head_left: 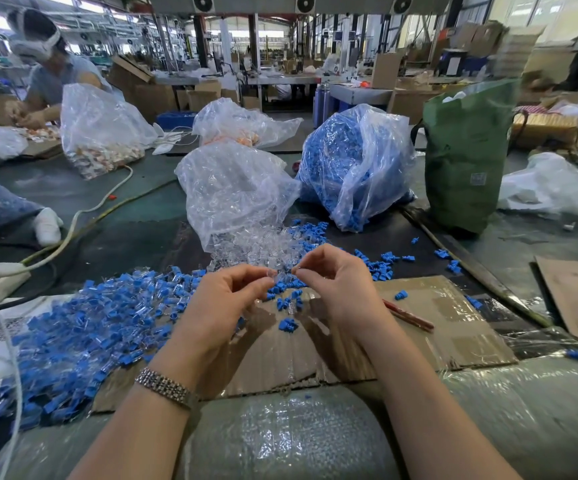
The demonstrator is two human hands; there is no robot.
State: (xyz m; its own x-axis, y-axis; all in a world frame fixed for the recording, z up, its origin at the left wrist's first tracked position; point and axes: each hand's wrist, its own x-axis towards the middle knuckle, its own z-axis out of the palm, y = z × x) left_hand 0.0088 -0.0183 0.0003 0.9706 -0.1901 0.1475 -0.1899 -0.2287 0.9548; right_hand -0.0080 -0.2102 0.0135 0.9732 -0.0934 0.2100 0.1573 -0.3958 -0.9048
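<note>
Left hand [225, 299]: pinched clear plug [270, 274].
Right hand [336, 282]: pinched second plug [296, 270].
Done: capped pile [83, 327], eight o'clock.
Apparently remaining: blue-cap bag [353, 168], one o'clock.

Your left hand [225, 299] and right hand [337, 289] are raised side by side, forearms reaching in from below, palms turned inward. Each thumb and forefinger pinches a clear part [271, 274], the two hands' fingertips nearly meeting.
</note>
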